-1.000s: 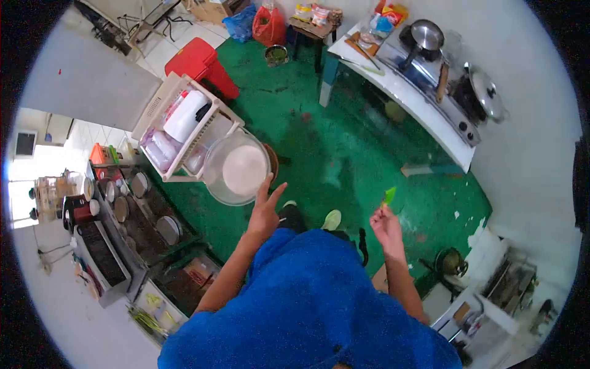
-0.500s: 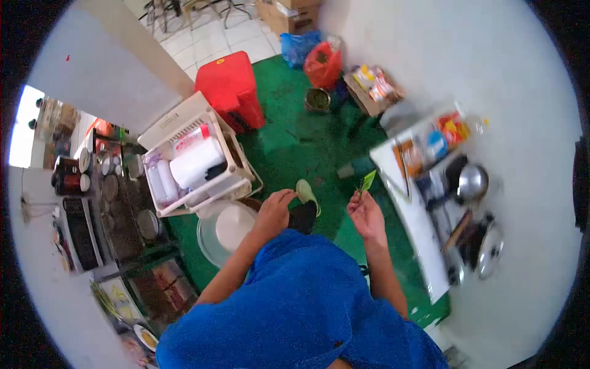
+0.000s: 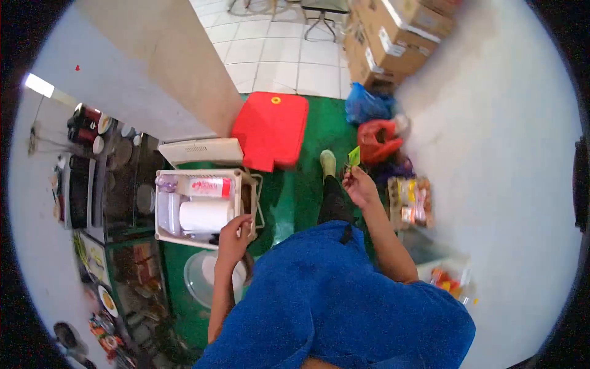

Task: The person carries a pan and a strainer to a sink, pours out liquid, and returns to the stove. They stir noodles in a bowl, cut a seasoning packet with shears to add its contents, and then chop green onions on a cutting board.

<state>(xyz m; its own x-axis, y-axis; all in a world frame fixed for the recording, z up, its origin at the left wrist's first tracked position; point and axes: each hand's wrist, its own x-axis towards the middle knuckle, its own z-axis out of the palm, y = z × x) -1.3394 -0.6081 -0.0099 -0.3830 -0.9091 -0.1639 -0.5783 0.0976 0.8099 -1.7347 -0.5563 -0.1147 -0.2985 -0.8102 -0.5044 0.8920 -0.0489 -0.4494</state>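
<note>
My right hand (image 3: 361,186) is raised ahead of my body, its fingers pinched on a small flat yellow-green packet (image 3: 354,157) with dark marks. The packet stands upward from the fingertips and overlaps the green floor in this view. My left hand (image 3: 232,243) is loosely curled, with thumb and fingers a little apart and nothing showing between them. It hovers by the near right corner of a cream plastic crate (image 3: 203,242), which holds a white roll, a pack with red print and a clear container.
A red lidded bin (image 3: 273,126) stands beyond the crate. A round translucent tub (image 3: 195,280) is below my left hand. Blue (image 3: 365,106) and red plastic bags (image 3: 376,140) and a carton of packets (image 3: 410,203) line the right wall. Cardboard boxes (image 3: 393,46) are stacked behind them.
I have stepped forward and turned, so the bin, bags and boxes appear nearer. The white table at right has mostly left view. The packet stays in my right hand; my left hand is now beside the crate.
</note>
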